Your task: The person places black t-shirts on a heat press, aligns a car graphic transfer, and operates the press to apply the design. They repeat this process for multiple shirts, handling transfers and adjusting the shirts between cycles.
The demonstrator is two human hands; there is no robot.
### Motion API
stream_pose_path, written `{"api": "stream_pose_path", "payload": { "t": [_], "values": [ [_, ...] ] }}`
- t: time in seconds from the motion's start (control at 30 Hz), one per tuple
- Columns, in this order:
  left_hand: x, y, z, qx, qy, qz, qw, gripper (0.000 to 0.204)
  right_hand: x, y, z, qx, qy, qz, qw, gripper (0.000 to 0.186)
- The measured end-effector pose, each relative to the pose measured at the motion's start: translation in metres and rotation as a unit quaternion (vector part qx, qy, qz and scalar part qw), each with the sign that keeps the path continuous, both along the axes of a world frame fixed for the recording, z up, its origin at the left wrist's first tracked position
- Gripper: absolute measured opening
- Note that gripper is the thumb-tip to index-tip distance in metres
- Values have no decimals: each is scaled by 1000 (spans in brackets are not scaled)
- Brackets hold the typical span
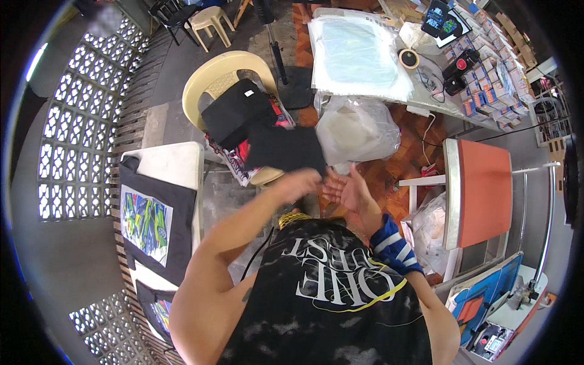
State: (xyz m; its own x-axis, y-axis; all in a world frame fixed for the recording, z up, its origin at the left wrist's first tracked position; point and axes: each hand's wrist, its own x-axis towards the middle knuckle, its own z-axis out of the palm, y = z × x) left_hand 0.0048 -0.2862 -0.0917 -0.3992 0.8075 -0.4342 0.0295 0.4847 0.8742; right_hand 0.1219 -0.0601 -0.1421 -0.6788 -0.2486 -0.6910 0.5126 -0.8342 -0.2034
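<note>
My left hand [302, 184] is smeared by motion, at the near edge of a black folded cloth [286, 149]; whether it grips the cloth cannot be told. My right hand [348, 190] is open beside it, palm showing and fingers apart. A bundled blue and white striped cloth wraps my right forearm [394, 243]. The black cloth lies over or hangs just before a beige plastic chair [201, 76]. On that chair rests another black folded garment [238, 112] with a small white label, above red and white printed fabric [240, 161].
A white table [173, 161] at left carries a black shirt [146, 225] with a green car print. Ahead, clear sheets [359, 58] are stacked on a table, with a plastic bag [359, 131] below. An orange-topped platform [483, 194] stands right. Several small boxes [493, 91] fill the far right.
</note>
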Motion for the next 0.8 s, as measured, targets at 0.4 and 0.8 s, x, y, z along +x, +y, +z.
{"api": "stream_pose_path", "payload": {
  "t": [0.4,0.8],
  "values": [
    [73,48,69,-91,217,13,972,23,94,67,87,749,172,-61,637,29],
    [105,147,66,225,167,-181,943,21,220,31,114,598,77,-341,721,23]
  ]
}}
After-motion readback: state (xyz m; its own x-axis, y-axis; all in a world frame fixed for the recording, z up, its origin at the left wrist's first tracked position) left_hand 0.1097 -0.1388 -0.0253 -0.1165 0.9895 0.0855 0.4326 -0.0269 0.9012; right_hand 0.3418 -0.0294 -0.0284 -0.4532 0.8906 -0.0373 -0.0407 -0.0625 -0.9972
